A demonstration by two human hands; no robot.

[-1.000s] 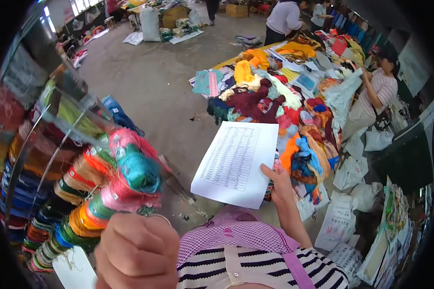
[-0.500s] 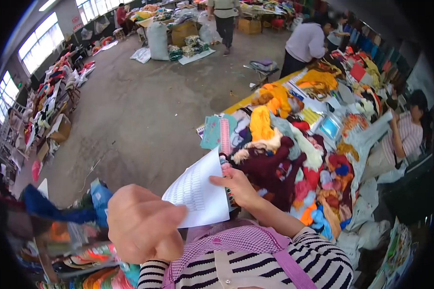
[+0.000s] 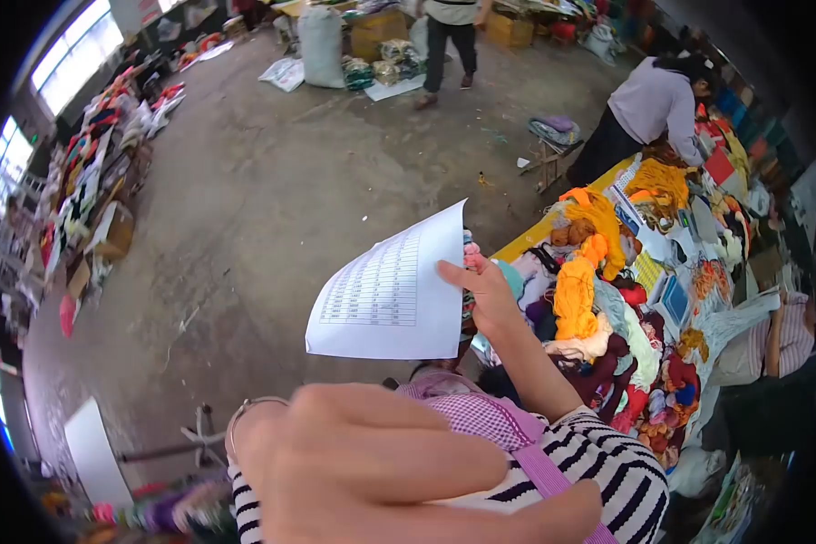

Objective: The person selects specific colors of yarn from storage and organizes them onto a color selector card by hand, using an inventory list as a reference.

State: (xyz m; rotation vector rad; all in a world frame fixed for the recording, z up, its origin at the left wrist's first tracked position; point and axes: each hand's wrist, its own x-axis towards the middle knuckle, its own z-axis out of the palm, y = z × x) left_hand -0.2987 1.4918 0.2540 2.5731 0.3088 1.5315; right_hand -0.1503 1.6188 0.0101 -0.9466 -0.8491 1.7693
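Observation:
A white sheet printed with a table (image 3: 390,290) is pinched at its right edge by my right hand (image 3: 485,290), thumb on top. Small pink and multicoloured yarn pieces (image 3: 470,254) show behind the sheet at those fingers. Large and close to the camera, my left hand (image 3: 408,462) is at the bottom centre, in front of my striped top, with its fingers bent; whether it holds anything is hidden. To the right of my right hand lies a heap of coloured yarn (image 3: 576,299) on a table.
A person in a light top (image 3: 653,100) bends over the yarn table's far end. Another person in striped clothing (image 3: 796,335) is at the right. Someone in dark trousers (image 3: 449,54) stands near white sacks (image 3: 322,50). Textile piles (image 3: 91,172) line the left side.
My left hand has moved right and closer to the camera. The sheet and my right hand are higher in view, and more of the printed table shows. The view has shifted, and the walking person has moved.

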